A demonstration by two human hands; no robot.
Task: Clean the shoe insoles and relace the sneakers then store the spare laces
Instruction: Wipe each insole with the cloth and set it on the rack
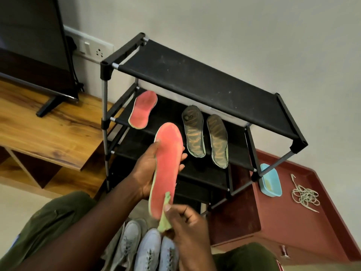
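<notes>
My left hand point(147, 169) grips a pink insole point(167, 165) with a pale green rim, held upright in front of the shoe rack. My right hand point(187, 225) pinches a light green cloth point(165, 222) against the insole's lower end. A second pink insole point(143, 109) lies on the rack's second shelf at the left. Two dark worn insoles point(194, 132) point(217, 140) lie side by side on the same shelf. Several grey and white sneakers point(148, 249) stand on the floor between my knees. A tangle of pale laces point(305, 196) rests on the red cabinet top at the right.
The black fabric shoe rack point(205, 79) stands against the wall. A light blue plastic tub point(270, 180) sits on the red cabinet point(293, 222) beside the rack's right leg. A wooden TV unit point(48, 133) with a television point(33, 45) is at the left.
</notes>
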